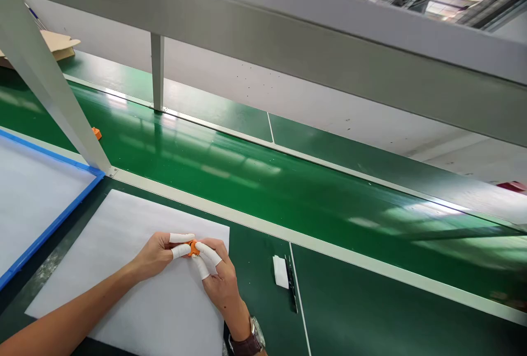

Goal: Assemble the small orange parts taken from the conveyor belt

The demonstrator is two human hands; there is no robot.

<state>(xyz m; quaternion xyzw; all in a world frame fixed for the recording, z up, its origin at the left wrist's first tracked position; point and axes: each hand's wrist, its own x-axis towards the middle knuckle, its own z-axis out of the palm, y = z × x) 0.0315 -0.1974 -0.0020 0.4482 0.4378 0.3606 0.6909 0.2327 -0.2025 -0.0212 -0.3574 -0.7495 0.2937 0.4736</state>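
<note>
A small orange plastic part (193, 248) is pinched between my two hands, above a white sheet (135, 218) on the dark green table. My left hand (160, 251) grips it from the left with thumb and forefinger, both in white finger cots. From the right, my right hand (218, 265) holds it too, its covered fingertips closed on the part. Fingertips hide much of the piece, so its exact kind cannot be made out. A watch sits on my right wrist.
A green conveyor belt (247, 191) runs behind the table, with another orange piece (96, 133) on it. Grey frame posts (157, 70) and a wide beam stand over it. A blue-edged white board (41, 180) lies left. Right of the sheet are a white slip (280, 272) and a black thin tool (291, 284).
</note>
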